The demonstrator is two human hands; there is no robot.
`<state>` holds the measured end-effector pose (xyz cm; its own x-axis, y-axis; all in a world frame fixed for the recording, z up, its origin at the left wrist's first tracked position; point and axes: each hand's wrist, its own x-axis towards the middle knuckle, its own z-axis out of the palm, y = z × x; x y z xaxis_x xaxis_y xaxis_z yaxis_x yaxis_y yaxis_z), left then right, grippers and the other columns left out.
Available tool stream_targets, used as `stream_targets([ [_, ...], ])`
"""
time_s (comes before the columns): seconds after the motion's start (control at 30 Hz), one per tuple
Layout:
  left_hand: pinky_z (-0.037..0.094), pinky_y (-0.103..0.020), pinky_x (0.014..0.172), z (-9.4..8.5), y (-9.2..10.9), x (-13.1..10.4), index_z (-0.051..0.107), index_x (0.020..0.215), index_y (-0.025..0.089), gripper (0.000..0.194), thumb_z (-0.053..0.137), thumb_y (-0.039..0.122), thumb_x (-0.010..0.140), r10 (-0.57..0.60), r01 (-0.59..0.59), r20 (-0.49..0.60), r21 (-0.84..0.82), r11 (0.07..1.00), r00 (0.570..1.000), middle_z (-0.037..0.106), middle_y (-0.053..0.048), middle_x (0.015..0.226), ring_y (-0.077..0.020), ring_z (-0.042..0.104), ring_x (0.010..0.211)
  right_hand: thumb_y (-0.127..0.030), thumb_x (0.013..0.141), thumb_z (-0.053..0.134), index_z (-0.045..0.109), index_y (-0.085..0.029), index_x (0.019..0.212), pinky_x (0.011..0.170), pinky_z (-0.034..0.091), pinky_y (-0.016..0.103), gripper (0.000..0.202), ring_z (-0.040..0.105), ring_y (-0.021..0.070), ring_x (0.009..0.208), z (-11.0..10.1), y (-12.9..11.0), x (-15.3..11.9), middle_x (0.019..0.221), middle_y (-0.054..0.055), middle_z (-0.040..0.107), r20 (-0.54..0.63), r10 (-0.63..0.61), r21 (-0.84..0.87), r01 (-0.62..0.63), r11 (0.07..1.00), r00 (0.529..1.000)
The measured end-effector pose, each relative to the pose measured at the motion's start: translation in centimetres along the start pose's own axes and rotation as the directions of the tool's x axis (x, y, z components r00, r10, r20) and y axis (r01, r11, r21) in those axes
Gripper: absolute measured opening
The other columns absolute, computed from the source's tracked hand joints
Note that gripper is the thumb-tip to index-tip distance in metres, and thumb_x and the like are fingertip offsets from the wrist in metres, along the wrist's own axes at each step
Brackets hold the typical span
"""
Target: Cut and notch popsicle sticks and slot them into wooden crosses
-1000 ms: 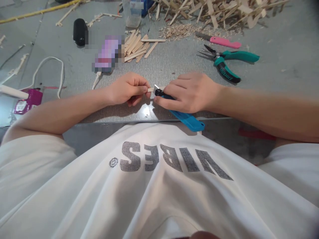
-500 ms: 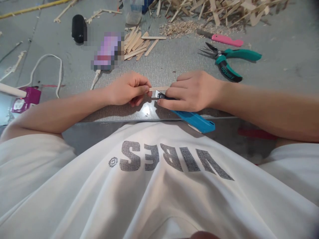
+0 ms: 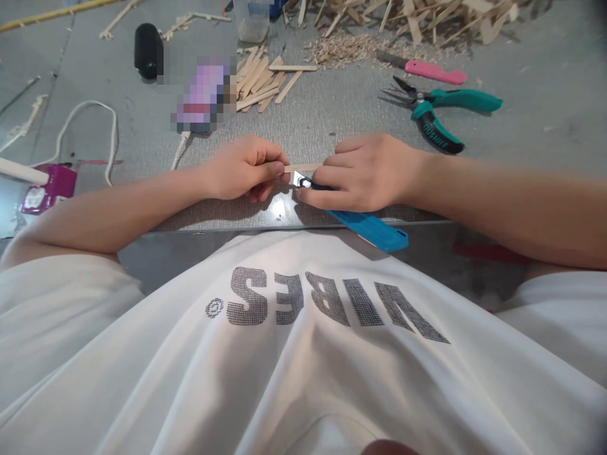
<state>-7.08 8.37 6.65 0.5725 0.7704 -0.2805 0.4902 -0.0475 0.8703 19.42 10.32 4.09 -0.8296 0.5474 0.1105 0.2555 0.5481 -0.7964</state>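
My left hand [image 3: 251, 169] pinches the left end of a thin wooden stick [image 3: 302, 168] between thumb and fingers, near the table's front edge. The stick's right end runs under the fingers of my right hand [image 3: 363, 172]. That hand is also closed around a blue utility knife [image 3: 372, 229], whose handle sticks out below the palm toward my shirt. The knife's short blade [image 3: 298, 179] shows just below the stick, between my two hands. My right palm hides the middle of the knife.
Green-handled pliers [image 3: 439, 117] and a pink-handled knife [image 3: 434, 71] lie at the upper right. Wooden sticks [image 3: 258, 79] are piled behind my hands, beside a blurred phone [image 3: 203, 95]. Farther back are shavings [image 3: 341, 49], a clear cup [image 3: 251, 22] and a black case [image 3: 148, 50].
The knife blade has shifted slightly left along the lower side of the stick, with the fingers of my right hand. My left hand keeps its pinch almost unmoved.
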Motion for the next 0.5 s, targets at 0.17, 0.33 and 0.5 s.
stream_targets([
  [0.17, 0.046, -0.021, 0.051, -0.1, -0.2, 0.0, 0.074, 0.088, 0.017, 0.022, 0.07, 0.023, 0.109, -0.002, 0.002, -0.003, -0.015, 1.0, 1.0, 0.062, 0.003, 0.054, -0.0097, 0.057, 0.044, -0.05, 0.091, 0.093, 0.077, -0.026, 0.096, 0.062, 0.049, 0.022, 0.03, 0.055, 0.0112, 0.073, 0.0, -0.9, -0.2, 0.07, -0.001, 0.042, -0.024, 0.119, 0.047, -0.118, 0.992, 0.993],
  [0.33, 0.046, -0.022, 0.051, -0.1, -0.4, 0.1, 0.075, 0.089, 0.017, 0.023, 0.067, 0.023, 0.11, 0.006, -0.006, 0.01, -0.013, 1.0, 1.0, 0.064, 0.002, 0.055, -0.0106, 0.058, 0.044, -0.045, 0.103, 0.08, 0.08, -0.028, 0.099, 0.061, 0.038, 0.016, 0.017, 0.05, 0.0089, 0.072, -0.4, -1.5, -0.2, 0.07, -0.001, 0.04, 0.097, 0.048, -0.254, -0.022, 0.967, 0.994],
  [0.5, 0.046, -0.021, 0.051, -0.2, -0.3, 0.1, 0.074, 0.087, 0.018, 0.022, 0.071, 0.025, 0.108, 0.015, -0.015, 0.022, 0.001, 1.0, 1.0, 0.064, 0.002, 0.054, -0.0105, 0.058, 0.044, -0.041, 0.105, 0.079, 0.081, -0.028, 0.105, 0.067, 0.045, 0.02, 0.013, 0.054, 0.0083, 0.073, -0.4, -1.0, -0.2, 0.071, -0.002, 0.047, 0.128, -0.009, -0.29, 0.046, 0.956, 0.992],
])
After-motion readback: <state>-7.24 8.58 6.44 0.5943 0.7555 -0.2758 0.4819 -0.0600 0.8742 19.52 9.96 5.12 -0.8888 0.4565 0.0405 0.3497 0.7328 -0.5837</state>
